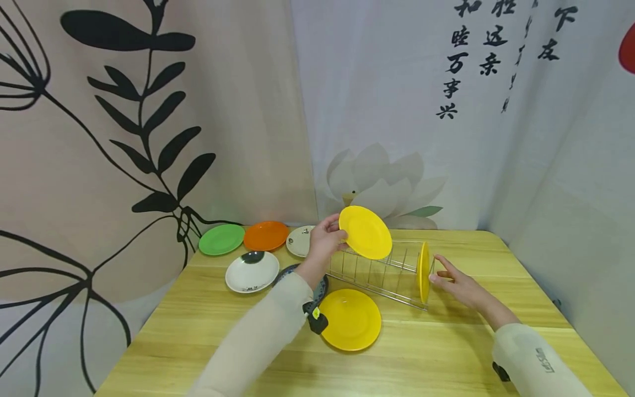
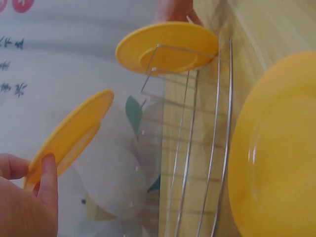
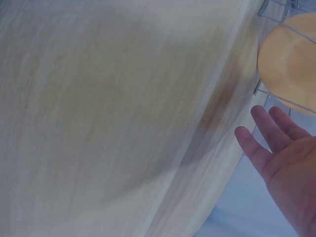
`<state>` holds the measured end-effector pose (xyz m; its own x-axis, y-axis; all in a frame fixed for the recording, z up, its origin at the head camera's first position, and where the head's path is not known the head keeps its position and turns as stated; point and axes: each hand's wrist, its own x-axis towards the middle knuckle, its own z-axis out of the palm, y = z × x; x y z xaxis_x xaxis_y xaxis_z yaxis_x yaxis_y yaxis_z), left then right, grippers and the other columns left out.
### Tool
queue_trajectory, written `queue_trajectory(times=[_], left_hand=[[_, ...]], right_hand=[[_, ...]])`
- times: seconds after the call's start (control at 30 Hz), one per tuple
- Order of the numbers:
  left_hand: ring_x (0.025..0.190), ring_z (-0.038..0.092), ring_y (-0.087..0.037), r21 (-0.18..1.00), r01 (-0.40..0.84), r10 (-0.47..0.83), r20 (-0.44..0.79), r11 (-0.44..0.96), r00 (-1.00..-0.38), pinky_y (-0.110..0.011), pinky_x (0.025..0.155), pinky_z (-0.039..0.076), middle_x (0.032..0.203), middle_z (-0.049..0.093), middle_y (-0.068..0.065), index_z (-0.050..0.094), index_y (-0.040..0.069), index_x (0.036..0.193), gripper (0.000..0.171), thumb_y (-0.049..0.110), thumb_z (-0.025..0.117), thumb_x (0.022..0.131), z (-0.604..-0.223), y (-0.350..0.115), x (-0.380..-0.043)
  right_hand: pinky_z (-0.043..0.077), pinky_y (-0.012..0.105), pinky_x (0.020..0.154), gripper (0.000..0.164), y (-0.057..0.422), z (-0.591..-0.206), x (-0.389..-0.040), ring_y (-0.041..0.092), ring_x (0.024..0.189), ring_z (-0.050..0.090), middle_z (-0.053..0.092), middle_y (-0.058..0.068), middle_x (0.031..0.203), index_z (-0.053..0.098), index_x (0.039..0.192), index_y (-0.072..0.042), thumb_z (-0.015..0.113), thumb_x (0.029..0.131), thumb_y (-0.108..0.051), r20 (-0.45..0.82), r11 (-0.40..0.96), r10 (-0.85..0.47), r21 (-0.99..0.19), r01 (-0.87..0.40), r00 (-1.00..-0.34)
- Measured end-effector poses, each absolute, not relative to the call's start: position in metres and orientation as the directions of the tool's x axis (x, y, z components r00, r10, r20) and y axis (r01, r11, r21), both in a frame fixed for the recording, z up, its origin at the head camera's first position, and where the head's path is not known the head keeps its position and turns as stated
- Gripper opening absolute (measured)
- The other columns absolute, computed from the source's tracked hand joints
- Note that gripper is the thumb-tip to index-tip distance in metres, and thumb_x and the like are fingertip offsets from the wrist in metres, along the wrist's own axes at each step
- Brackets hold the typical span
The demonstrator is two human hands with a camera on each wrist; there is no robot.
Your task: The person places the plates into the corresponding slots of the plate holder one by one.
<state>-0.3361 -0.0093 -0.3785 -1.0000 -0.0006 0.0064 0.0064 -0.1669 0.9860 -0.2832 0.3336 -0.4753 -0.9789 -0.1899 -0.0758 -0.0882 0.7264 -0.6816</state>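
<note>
My left hand [image 1: 327, 238] pinches a yellow plate [image 1: 365, 232] by its edge and holds it above the left part of a wire dish rack [image 1: 369, 275]. In the left wrist view, the thumb and fingers grip the rim of this tilted plate [image 2: 69, 136]. Another yellow plate [image 1: 423, 273] stands upright in the rack's right end. Beside that end is my right hand [image 1: 458, 284], its fingers extended in the right wrist view; whether they touch the wire is unclear. A larger yellow plate [image 1: 350, 320] lies flat on the table in front of the rack.
Left of the rack lie a green plate [image 1: 221, 240], an orange plate [image 1: 266, 236], a patterned white plate [image 1: 299, 241], a white dish [image 1: 252, 272] with a dark patch, and a dark blue patterned dish [image 1: 319, 289] partly behind my left arm. Printed curtains [image 1: 248, 110] hang behind the wooden table [image 1: 198, 342].
</note>
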Motion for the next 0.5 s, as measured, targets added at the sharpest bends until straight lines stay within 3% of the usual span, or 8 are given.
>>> queue_trajectory(times=[0.5], left_hand=[[0.091, 0.067, -0.022, 0.990, 0.043, 0.054, 0.050, -0.134, -0.997, -0.035, 0.073, 0.061, 0.105, 0.063, -0.008, 0.061, 0.006, 0.130, 0.049, -0.011, 0.064, 0.084, -0.386, 0.048, -0.328]], right_hand=[[0.042, 0.069, 0.094, 0.078, 0.333, -0.474, -0.283, 0.057, 0.126, 0.044, 0.038, 0.034, 0.147, 0.003, 0.161, -0.020, 0.045, 0.103, -0.050, -0.084, 0.731, -0.188, -0.678, -0.082, -0.979]])
